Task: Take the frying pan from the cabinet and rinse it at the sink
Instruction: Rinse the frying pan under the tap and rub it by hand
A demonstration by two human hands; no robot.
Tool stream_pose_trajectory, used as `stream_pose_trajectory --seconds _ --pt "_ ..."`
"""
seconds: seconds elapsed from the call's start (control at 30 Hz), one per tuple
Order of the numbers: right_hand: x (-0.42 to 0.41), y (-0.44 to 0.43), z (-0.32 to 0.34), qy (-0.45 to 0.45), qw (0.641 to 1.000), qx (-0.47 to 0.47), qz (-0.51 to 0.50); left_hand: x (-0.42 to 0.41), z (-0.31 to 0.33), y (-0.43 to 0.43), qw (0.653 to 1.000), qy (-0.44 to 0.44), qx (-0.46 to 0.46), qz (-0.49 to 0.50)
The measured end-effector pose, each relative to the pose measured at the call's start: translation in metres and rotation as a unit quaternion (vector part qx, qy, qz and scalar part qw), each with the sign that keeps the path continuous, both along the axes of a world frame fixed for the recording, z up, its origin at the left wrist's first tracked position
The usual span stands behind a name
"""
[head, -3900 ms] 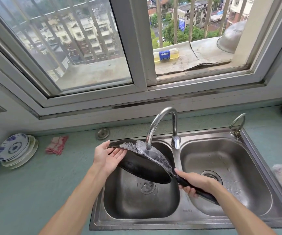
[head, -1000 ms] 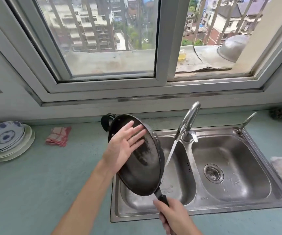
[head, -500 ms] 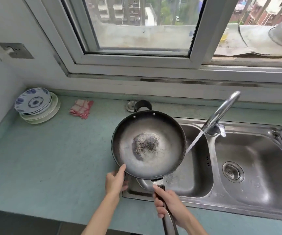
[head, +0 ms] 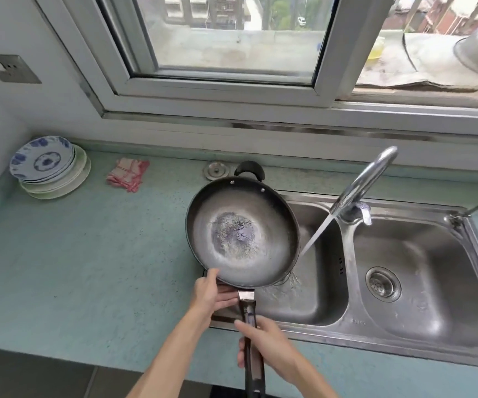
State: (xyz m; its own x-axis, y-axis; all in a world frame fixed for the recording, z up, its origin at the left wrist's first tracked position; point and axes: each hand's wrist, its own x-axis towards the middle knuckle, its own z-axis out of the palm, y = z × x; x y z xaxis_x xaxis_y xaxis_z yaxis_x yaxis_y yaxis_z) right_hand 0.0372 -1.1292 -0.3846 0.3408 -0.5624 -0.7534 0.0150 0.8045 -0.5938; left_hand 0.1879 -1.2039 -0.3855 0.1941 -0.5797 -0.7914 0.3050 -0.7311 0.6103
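A dark frying pan (head: pixel 242 234) is held level and face up over the left edge of the double steel sink (head: pixel 349 326). Its inside is grey with a worn patch in the middle, and a small black loop handle sticks out at its far rim. My right hand (head: pixel 266 346) is shut around the long black handle. My left hand (head: pixel 212 294) supports the pan's near rim from below, thumb on the edge. The curved faucet (head: pixel 366 179) pours a thin stream of water into the left basin, just right of the pan.
A stack of blue-and-white plates (head: pixel 48 168) stands at the far left of the green counter (head: pixel 88 268). A red checked cloth (head: pixel 127 174) and a round metal sink plug (head: pixel 217 170) lie by the back wall. The right basin has a drain strainer (head: pixel 382 284).
The pan, earlier tilted under the faucet and then upright with my left palm inside it, is now level and face up left of the stream. My left hand went to the near rim.
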Motion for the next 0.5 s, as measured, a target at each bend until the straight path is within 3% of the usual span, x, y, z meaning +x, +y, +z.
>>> stream_pose_trajectory --seconds 0.13,0.2,0.33,0.5 --pt "-0.003 0.01 -0.011 0.157 0.98 -0.125 -0.015 -0.005 -0.005 0.005 0.998 0.065 -0.006 0.019" --pt "-0.007 0.009 -0.013 0.209 0.964 -0.162 -0.006 -0.013 -0.009 0.013 0.996 0.087 0.001 -0.02" --pt "-0.01 0.008 -0.015 0.208 0.96 -0.185 0.04 -0.034 -0.015 0.035 0.983 0.116 0.002 -0.146" --pt "-0.016 0.007 -0.007 0.201 0.952 -0.202 0.114 -0.039 -0.012 0.034 0.989 0.103 -0.014 -0.105"
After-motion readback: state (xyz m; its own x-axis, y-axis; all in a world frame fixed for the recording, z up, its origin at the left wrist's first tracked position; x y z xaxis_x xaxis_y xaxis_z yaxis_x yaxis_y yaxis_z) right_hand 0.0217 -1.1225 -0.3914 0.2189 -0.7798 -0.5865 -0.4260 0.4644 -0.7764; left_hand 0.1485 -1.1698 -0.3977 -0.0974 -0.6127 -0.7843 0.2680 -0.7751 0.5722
